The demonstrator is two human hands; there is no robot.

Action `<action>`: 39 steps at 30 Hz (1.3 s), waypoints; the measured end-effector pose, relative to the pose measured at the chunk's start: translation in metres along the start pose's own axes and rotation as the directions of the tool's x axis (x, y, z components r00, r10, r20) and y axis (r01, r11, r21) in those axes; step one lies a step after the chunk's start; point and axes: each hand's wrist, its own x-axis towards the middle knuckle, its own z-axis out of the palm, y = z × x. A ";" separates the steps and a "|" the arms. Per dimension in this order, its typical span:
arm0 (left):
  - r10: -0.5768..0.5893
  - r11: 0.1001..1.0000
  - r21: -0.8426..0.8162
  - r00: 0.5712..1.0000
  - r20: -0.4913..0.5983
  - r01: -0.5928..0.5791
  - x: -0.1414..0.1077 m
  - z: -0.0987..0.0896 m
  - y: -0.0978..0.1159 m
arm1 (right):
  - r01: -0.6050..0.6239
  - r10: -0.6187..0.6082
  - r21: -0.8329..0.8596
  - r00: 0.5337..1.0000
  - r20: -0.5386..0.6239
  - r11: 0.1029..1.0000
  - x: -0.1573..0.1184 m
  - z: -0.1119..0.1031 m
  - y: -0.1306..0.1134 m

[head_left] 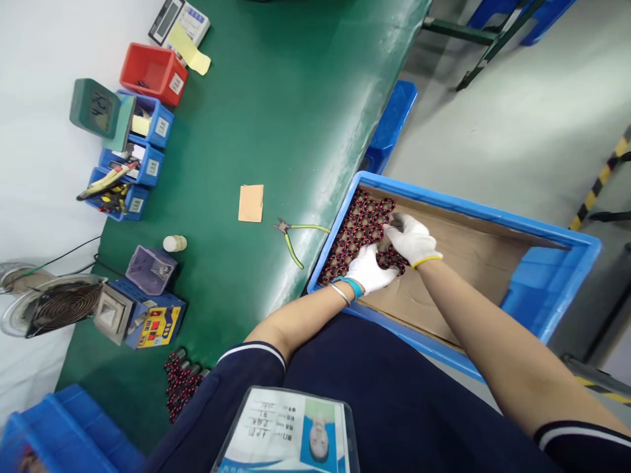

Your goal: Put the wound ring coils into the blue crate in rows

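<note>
Rows of small black ring-shaped coils with red marks (pixel 352 230) lie packed at the left end of a blue crate (pixel 473 209) with a cardboard lining (pixel 444 289). My left hand (pixel 371 269), in a white glove, curves its thumb and fingers around a few coils at the near edge of the rows. Also gloved in white, my right hand (pixel 413 242) reaches in from the right, its fingers apart and touching the coils at the end of the rows. The fingertips of both hands are partly hidden among the coils.
Green-handled cutters (pixel 290 240) and a cardboard square (pixel 251 203) lie on the green table (pixel 236 131). Small bins (pixel 152 73), a blue-and-yellow device (pixel 152 322) and a white bottle (pixel 174 244) stand at left. More coils (pixel 180 384) sit near my left sleeve.
</note>
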 end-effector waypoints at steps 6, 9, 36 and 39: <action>0.127 0.989 0.078 0.992 0.025 -0.129 0.006 -0.006 -0.005 | 0.090 -0.040 -0.340 0.987 0.153 0.936 -0.016 -0.025 0.040; 0.160 0.976 0.145 0.986 0.042 -0.164 -0.007 -0.015 -0.012 | 0.154 -0.063 -0.379 0.969 0.241 0.913 -0.021 -0.021 0.043; 0.100 0.918 0.357 0.971 0.218 -0.175 -0.043 -0.007 -0.036 | 0.113 0.005 -0.451 0.968 0.253 0.885 -0.080 -0.029 0.076; 0.156 0.845 0.470 0.959 0.235 -0.253 -0.049 -0.004 -0.029 | 0.238 -0.063 -0.468 0.931 0.359 0.851 -0.091 -0.013 0.074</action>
